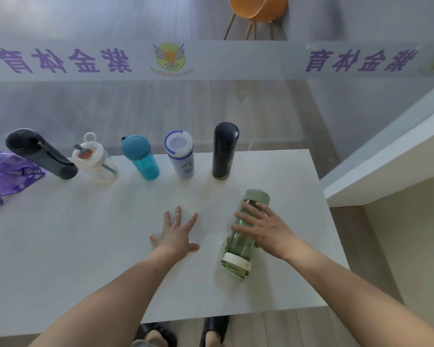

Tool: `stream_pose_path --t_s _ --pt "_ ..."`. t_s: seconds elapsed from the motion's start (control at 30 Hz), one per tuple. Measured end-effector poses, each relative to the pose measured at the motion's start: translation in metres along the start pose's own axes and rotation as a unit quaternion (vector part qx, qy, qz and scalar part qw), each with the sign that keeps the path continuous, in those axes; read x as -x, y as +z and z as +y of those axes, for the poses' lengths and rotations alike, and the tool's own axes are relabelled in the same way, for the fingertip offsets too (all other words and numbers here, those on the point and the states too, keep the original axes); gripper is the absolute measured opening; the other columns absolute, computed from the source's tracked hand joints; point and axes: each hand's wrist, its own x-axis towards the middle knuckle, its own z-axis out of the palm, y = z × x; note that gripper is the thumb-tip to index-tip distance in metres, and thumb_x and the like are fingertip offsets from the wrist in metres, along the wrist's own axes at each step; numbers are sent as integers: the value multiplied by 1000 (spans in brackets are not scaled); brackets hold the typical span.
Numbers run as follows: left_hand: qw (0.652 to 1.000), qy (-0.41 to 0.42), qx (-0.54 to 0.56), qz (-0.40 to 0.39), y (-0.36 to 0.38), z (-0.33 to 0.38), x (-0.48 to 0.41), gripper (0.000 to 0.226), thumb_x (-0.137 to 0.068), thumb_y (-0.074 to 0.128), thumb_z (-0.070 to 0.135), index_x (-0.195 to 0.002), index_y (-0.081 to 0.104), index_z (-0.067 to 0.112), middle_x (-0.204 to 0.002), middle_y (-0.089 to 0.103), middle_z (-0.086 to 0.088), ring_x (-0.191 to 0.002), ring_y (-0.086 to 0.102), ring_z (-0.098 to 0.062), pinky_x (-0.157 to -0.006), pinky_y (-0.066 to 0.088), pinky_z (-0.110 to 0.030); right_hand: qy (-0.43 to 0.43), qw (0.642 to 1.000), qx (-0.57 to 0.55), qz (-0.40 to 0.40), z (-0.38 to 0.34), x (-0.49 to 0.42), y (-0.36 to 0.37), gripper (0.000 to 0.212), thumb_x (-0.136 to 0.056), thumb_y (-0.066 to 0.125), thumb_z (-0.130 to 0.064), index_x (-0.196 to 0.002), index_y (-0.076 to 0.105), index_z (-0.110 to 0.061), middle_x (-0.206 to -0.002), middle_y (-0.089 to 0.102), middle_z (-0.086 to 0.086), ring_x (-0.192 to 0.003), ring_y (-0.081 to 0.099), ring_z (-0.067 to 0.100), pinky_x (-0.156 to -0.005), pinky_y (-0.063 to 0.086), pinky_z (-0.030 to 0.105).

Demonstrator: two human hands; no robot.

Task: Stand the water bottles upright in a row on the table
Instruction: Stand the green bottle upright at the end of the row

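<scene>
On the white bench (60,246), the left hand (176,236) lies flat and empty beside the green bottle (243,236), which lies on its side under the spread, unclosed right hand (263,229), and beyond it five bottles (224,151) stand in a row.

Five bottles (145,159) rowed along table (85,234) back, sixth bottle (238,236) lying front-right

I stand in what looks like a gym's lounge or reception area. A frosted band (211,60) on the glass partition before me carries a winged ball emblem (169,57) and mirrored "GYMNASIUM" lettering. Beyond it are grey plank flooring (161,18) and an orange shell chair (257,8); my white table (85,234) stands against the glass.
</scene>
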Motion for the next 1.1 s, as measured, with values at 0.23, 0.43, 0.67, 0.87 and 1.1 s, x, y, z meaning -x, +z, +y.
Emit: stream_pose_path --t_s 0.23,0.43,0.67,0.87,1.1 --pt "1000 5 9 -8 1 -1 -1 103 -90 71 55 -155 -9 60 -166 -34 9 -154 -27 -28 -110 22 -79 99 975 -163 116 4 23 -4 83 -79 80 -51 -149 35 -46 -161 37 -14 -154 25 20 -117 39 45" --pt "1000 16 20 -15 -1 -1 -1 105 -90 72 54 -154 -11 61 -165 -35 9 -154 -28 -29 -109 19 -80 245 865 -380 218 17 29 -30 82 -76 82 -55 -145 37 -47 -144 51 -24 -129 51 8 -93 53 37" --pt "1000 8 15 -8 -1 1 -1 104 -91 72 53 -155 -9 60 -165 -35 9 -154 -27 -28 -109 22 -79 331 641 -632 284 24 20 -23 71 -77 88 -44 -135 48 -34 -128 61 -15 -123 54 13 -104 44 33" --pt "1000 0 -1 12 1 6 -1 98 -91 67 61 -159 -3 56 -168 -28 5 -156 -21 -31 -110 25 -78 343 586 -662 318 18 20 -22 84 -79 87 -38 -145 37 -28 -132 59 -19 -123 55 2 -95 42 16" --pt "999 24 -18 12 -8 27 -12 102 -87 71 63 -158 -3 57 -167 -31 6 -154 -26 -30 -105 23 -84 337 569 -678 322 11 20 -14 83 -72 86 -38 -140 39 -26 -136 57 -11 -127 52 -4 -110 44 33"
